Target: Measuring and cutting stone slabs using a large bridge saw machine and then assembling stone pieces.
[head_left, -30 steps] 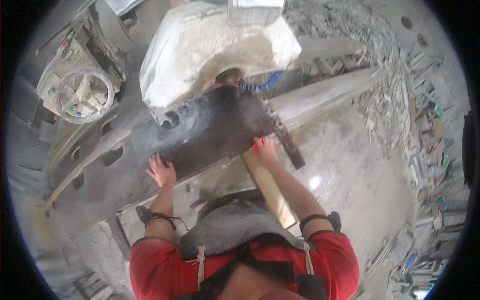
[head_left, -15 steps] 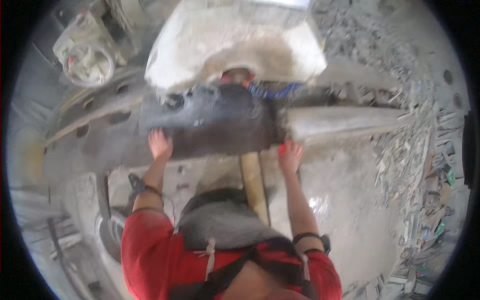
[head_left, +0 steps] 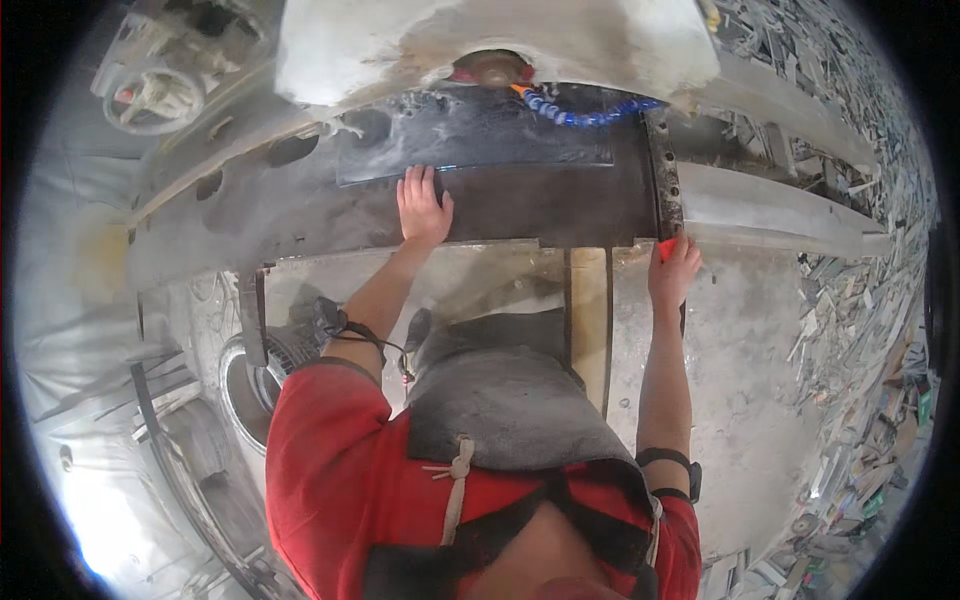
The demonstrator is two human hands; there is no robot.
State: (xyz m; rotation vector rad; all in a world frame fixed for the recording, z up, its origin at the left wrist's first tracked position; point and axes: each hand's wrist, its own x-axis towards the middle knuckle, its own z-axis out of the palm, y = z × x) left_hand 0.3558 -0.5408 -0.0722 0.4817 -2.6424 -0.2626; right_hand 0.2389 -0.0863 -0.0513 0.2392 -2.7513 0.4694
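Observation:
A dark, wet, flat sheet [head_left: 490, 140] lies on the dark sliding table [head_left: 550, 205] below the white machine hood [head_left: 380, 50]. My left hand [head_left: 425, 207] rests with outstretched fingers at the sheet's near edge, palm over the table. At the table's right end stands a metal bar with holes [head_left: 664, 165]. My right hand [head_left: 676, 270] is closed round the near end of this bar, where a small red piece [head_left: 667, 249] shows by the thumb. A blue segmented hose [head_left: 585, 115] with an orange tip curves beneath the hood, beside its reddish opening [head_left: 492, 70].
A handwheel [head_left: 155, 100] sits at the far left. A pale metal rail [head_left: 770, 205] runs off right, beside heaps of broken strips [head_left: 850, 330]. Below the table are a yellowish post [head_left: 588, 320] and a tyre-like ring [head_left: 250, 385]. A grey apron [head_left: 510, 420] covers my front.
The table and metal bar have slid right relative to the hood, both hands travelling with them. The left hand now reaches the sheet's edge. My view has shifted too.

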